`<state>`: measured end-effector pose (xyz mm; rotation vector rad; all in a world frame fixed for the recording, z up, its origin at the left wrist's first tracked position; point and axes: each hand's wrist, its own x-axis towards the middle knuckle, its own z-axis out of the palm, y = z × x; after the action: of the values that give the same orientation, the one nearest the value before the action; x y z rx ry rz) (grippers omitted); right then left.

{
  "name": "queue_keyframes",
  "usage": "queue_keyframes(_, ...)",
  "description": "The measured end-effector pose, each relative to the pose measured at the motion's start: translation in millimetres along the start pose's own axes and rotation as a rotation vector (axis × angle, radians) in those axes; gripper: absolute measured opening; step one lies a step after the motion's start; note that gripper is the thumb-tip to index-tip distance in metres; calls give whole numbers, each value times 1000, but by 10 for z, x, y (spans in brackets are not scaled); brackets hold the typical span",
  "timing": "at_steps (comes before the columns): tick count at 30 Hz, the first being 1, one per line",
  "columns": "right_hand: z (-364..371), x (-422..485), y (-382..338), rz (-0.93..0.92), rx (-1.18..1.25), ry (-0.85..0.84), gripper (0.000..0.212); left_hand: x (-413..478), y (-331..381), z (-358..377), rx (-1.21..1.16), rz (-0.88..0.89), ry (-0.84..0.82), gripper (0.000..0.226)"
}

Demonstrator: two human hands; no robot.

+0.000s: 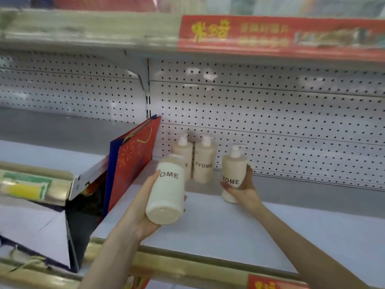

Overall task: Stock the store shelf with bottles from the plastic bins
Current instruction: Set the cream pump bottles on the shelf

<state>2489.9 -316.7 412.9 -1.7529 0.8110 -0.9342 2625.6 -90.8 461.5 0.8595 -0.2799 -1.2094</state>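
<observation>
Shelf bay, white pegboard (pixel 270 122) behind. We log four cream pump bottles marked ZYOME, all right of centre on the shelf (pixel 229 232).

Left hand (pixel 141 209) grips the left bottle (pixel 166 190) from below and from the left. The bottle is tilted, round base toward us and top pointing far, clear of the shelf board. Left fingers (pixel 152 182) curl round its body: the thumb lies along the left side by the label, and one fingertip shows past the right edge. The top is blurred; we cannot make it out.

Right hand (pixel 244 189) grips the right bottle (pixel 234 167) round its lower half, pump up, nearly upright. Right fingers (pixel 249 174) wrap the right side, and the thumb crosses the near side under the label. The base is down at the shelf board; we cannot tell whether it touches.

Back-left bottle (pixel 184 151) and back-right bottle (pixel 205 163) stand upright, just beside each other, against the pegboard. The left bottle is held nearer than these and overlaps the back-left one in our view. The right bottle is to their right and nearer, apart from them.

Left of the bottles a red bag (pixel 133 161) leans with its top corner on the pegboard. Further left and nearer is an open box (pixel 35 226). A gold strip (pixel 187 265) runs along the near shelf edge. A red banner (pixel 270 34) runs along the shelf above, print blurred.
</observation>
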Motion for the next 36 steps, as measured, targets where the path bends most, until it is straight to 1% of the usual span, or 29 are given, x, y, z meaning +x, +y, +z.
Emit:
queue_keyframes(3,60,165,36,38,-75,-21,83,104,49,-60,-20,-6,-26,50)
queue_keyframes(6,125,296,45,35,-147,11,88,160,76,-110,-27,7,-28,46)
queue_keyframes(11,127,445,57,61,-221,-15,88,164,113,-136,-28,29,-19,50)
queue_keyframes(13,106,449,55,68,-276,-33,78,135,95,-120,-53,35,-21,47)
queue_keyframes(14,105,417,41,98,-277,-47,70,113,77,-118,-62,33,-13,46)
queue_keyframes(15,111,377,32,152,-296,-51,68,90,57,-123,-66,17,-5,47)
queue_keyframes(17,119,281,25,222,-338,14,76,57,19,-152,-41,-46,5,52)
queue_keyframes(19,150,156,1,188,-276,115,78,12,-4,-150,29,-89,1,56)
queue_keyframes(21,194,-59,-126,156,-112,156,71,-27,-21,-117,144,-78,8,54)
queue_keyframes(23,235,-317,-334,119,39,65,53,-59,-37,-75,316,-30,9,58)
queue_keyframes(24,250,-438,-427,113,77,-21,42,-77,-37,-50,404,-3,14,64)
queue_keyframes(25,277,-543,-512,124,106,-108,39,-94,-32,-24,480,28,21,73)
queue_keyframes(26,300,-634,-569,127,126,-185,48,-104,-32,-9,543,59,27,80)
queue_keyframes(27,327,-703,-595,125,144,-246,64,-114,-35,12,602,84,32,84)
queue_keyframes(28,368,-754,-600,126,162,-282,77,-126,-46,40,660,107,29,85)
queue_keyframes(29,402,-804,-623,120,209,-307,83,-137,-60,66,716,128,18,85)
queue_keyframes(30,424,-841,-633,106,276,-320,81,-161,-79,111,765,145,-6,83)
queue_keyframes(31,437,-893,-676,89,350,-318,75,-180,-104,147,805,166,-29,82)
queue_keyframes(33,430,-982,-731,90,463,-264,64,-189,-147,196,868,220,-65,78)
queue_keyframes(36,380,-1045,-738,138,630,-198,63,-146,-175,226,904,290,-103,70)
